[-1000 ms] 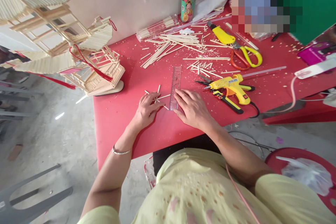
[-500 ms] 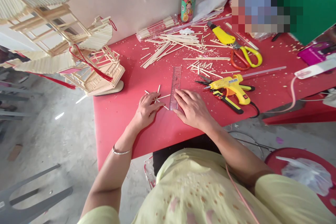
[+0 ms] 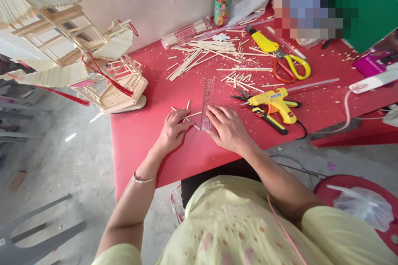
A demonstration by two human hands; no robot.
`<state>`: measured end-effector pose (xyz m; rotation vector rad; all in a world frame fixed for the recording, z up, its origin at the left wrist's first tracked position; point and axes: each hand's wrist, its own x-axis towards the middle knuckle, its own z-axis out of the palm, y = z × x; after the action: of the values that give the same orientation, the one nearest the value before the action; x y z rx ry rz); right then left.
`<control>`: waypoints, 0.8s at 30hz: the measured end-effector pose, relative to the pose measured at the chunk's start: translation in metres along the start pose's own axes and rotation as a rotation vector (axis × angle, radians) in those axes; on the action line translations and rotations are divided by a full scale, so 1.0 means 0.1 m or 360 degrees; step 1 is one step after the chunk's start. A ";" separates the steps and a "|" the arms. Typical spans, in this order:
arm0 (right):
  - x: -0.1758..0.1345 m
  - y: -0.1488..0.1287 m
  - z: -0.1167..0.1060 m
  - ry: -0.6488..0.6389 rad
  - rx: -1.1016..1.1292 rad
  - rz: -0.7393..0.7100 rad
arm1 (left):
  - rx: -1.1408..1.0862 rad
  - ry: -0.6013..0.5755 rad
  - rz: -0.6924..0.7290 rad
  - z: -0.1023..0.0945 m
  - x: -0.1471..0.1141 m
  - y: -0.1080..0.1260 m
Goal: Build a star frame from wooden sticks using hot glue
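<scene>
Small wooden sticks (image 3: 195, 114) lie crossed in a star shape on the red table (image 3: 137, 153). My left hand (image 3: 171, 131) rests over their left side, fingers bent and holding them down, so part of the crossing is hidden. Just right of the sticks stands a clear plastic ruler (image 3: 208, 93), lengthwise away from me. With its fingertips and thumb on the ruler's near right edge, my right hand (image 3: 228, 128) holds it against the table. One stick's tip reaches the ruler's left edge.
A stick-built pavilion model (image 3: 121, 91) with red tassels stands at the left. Loose sticks (image 3: 214, 47) and offcuts lie behind the ruler. To the right are a yellow glue gun (image 3: 273, 101), pliers (image 3: 270, 122), yellow-handled cutters (image 3: 281, 54) and a pen can (image 3: 222, 10).
</scene>
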<state>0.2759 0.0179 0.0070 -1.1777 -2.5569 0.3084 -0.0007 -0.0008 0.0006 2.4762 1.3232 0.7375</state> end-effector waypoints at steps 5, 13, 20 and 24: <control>0.00 0.00 0.00 0.0012 -0.0005 -0.0005 | 0.0010 0.0006 0.0010 0.00 0.00 0.00; 0.00 -0.01 -0.01 0.0025 0.0007 -0.0008 | 0.0007 -0.0020 -0.0025 -0.01 0.01 0.01; 0.00 -0.01 -0.01 0.0024 -0.0005 -0.0010 | -0.0006 -0.0039 -0.0050 0.00 0.00 0.01; 0.00 0.00 -0.01 0.0038 -0.0025 -0.0023 | -0.0003 -0.0048 -0.0048 -0.01 0.01 0.01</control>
<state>0.2761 0.0177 0.0075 -1.1608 -2.5508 0.2695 0.0000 -0.0009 0.0020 2.4501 1.3458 0.6917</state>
